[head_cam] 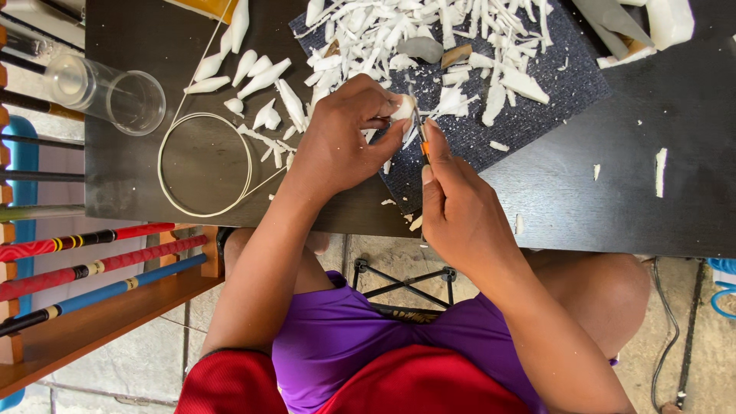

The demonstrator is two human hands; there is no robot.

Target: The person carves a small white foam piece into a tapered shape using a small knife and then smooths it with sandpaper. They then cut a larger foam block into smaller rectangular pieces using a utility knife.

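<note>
- Head view: a small white piece [404, 106] is pinched between the fingers of the left hand [343, 142], held just above the near edge of a dark mat [537, 115]
- A thin knife with an orange handle [422, 146] is gripped in the closed right hand [454, 211], its blade laid against the white piece
- The mat is seen to be heaped with white shavings [414, 34], which suggests that much paring has already been done
- A row of pointed white carved pieces [261, 80] is laid on the dark table [583, 207] to the left of the mat, apparently finished
- A larger white block [668, 19] is set at the far right corner, seemingly uncut material; the piece in hand is judged to be mid-shaping
- A coil of pale cord [205, 165] and a clear plastic cup [107, 92] lying on its side are placed at the left end of the table
- Coloured rods [92, 264] are racked below the table's left edge
</note>
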